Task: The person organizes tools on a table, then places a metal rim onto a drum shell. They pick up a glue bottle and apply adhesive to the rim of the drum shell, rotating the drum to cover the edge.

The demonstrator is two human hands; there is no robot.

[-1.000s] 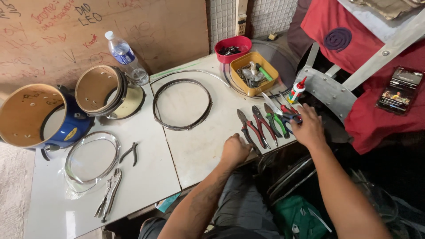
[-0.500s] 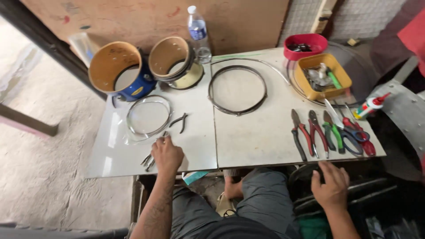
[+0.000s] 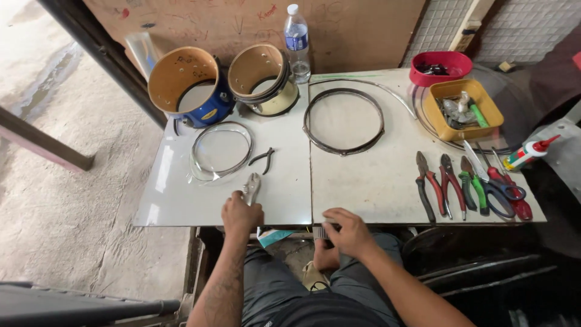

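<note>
My left hand (image 3: pixel 241 213) is closed around the handles of silver locking pliers (image 3: pixel 252 186) near the front edge of the white table (image 3: pixel 363 181). My right hand (image 3: pixel 346 231) rests at the table's front edge, fingers curled over a small dark ridged object (image 3: pixel 330 230); what it is cannot be made out. A thin metal hoop (image 3: pixel 221 150) and small black pliers (image 3: pixel 264 158) lie just beyond my left hand. A dark drum hoop (image 3: pixel 344 121) lies at the table's middle.
A blue drum shell (image 3: pixel 184 85) and a cream drum shell (image 3: pixel 264 77) stand at the back, beside a water bottle (image 3: pixel 296 39). Several pliers and scissors (image 3: pixel 469 184) lie at the right. A yellow tray (image 3: pixel 463 109), red bowl (image 3: pixel 440 66) and glue bottle (image 3: pixel 528 154) sit further right.
My left hand has closed on the locking pliers and drawn them toward the front edge. My right hand has come in from the lower right to the table's front edge.
</note>
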